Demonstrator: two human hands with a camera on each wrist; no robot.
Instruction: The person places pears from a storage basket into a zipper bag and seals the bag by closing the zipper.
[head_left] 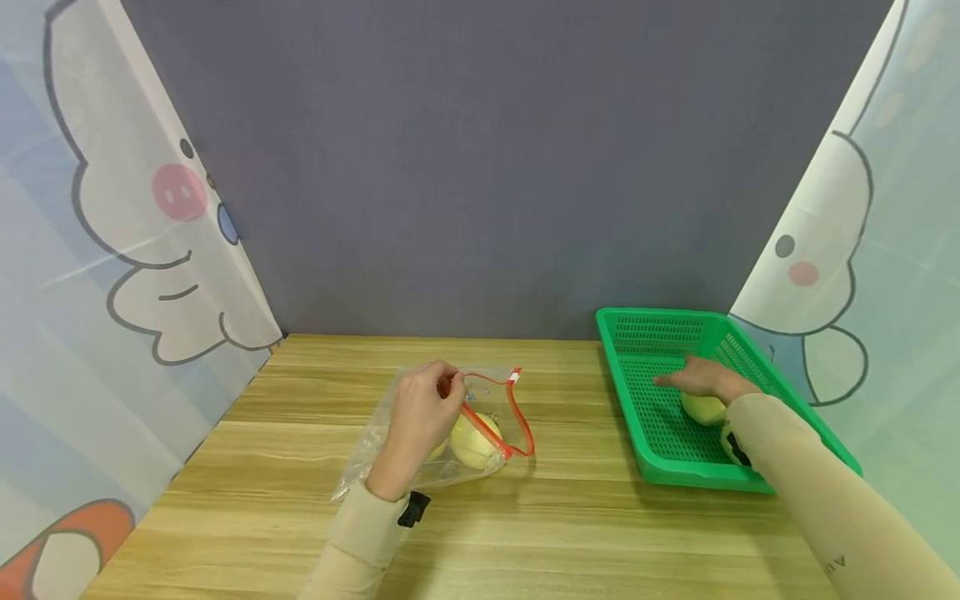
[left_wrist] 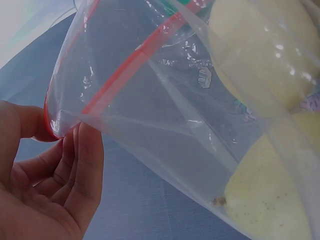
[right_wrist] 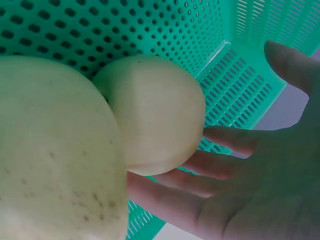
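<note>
Pinching the red-edged mouth of a clear bag (left_wrist: 165, 112) near the middle of the tabletop (head_left: 570, 533), the left hand (head_left: 422, 408) holds it open; two pale fruits (head_left: 474, 442) lie inside. The right hand (head_left: 701, 377), within the green basket (head_left: 627, 400) by the tabletop's right edge, has fingers extended, apparently touching the farther fruit (right_wrist: 157, 115), nothing grasped. A nearer fruit (right_wrist: 55, 150) sits towards the basket's near right corner. Assessed step: picking up fruit. Next move likely requires curling fingers and thumb round it.
</note>
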